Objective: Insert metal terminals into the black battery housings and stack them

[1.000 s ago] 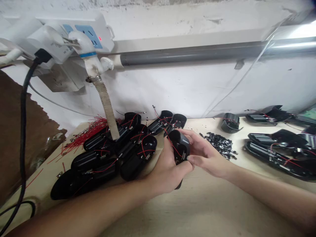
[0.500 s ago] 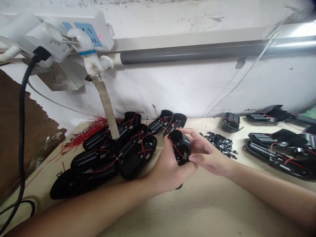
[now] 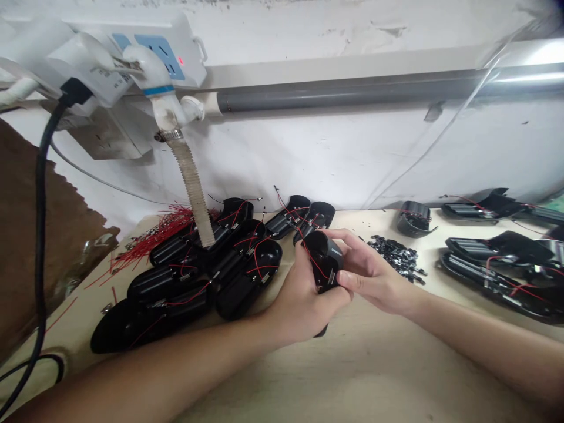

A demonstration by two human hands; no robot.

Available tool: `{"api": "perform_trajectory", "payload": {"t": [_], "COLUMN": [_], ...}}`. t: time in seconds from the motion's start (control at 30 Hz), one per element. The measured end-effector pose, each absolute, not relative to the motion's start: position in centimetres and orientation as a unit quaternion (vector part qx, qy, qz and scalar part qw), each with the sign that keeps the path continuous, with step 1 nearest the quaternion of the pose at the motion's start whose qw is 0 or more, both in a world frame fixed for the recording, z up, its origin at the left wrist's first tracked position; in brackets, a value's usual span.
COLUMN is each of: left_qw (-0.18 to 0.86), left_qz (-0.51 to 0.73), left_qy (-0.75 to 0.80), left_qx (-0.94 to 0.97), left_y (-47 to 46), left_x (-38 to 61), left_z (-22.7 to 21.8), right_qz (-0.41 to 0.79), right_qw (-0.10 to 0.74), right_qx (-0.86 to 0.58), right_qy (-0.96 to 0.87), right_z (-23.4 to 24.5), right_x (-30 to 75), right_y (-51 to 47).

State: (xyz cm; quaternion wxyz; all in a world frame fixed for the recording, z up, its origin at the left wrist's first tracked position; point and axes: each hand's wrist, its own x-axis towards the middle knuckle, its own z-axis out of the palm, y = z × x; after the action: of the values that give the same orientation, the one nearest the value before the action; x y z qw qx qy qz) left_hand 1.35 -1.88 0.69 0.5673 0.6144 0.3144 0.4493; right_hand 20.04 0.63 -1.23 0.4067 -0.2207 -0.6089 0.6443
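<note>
In the head view, the left hand [image 3: 304,294] cupped a curved black plastic housing [image 3: 324,258] strung with thin red wire, while the right hand [image 3: 374,273] gripped its upper end between thumb and fingers. They held it above a pale wooden bench [image 3: 352,364], between a heap of glossy black housings [image 3: 247,288] and a scatter of small black clips [image 3: 396,255].

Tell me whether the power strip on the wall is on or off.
On: the red indicator light on the white power strip is lit.
</note>
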Motion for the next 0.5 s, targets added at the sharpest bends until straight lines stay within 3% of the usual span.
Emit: {"api": "perform_trajectory", "payload": {"t": [0.5], "left_qw": [0.592], "left_qz": [0.42], "left_qy": [0.342], "left_qx": [0.597], "left_y": [-2.2], "left_x": [1.2], "left_z": [0.8], "right_qz": [0.585], "right_qw": [0.434], "right_qx": [-0.278], "right_qy": [-0.626], "right_z": [-0.4], "right_x": [19.3], "right_y": [-1.5]}}
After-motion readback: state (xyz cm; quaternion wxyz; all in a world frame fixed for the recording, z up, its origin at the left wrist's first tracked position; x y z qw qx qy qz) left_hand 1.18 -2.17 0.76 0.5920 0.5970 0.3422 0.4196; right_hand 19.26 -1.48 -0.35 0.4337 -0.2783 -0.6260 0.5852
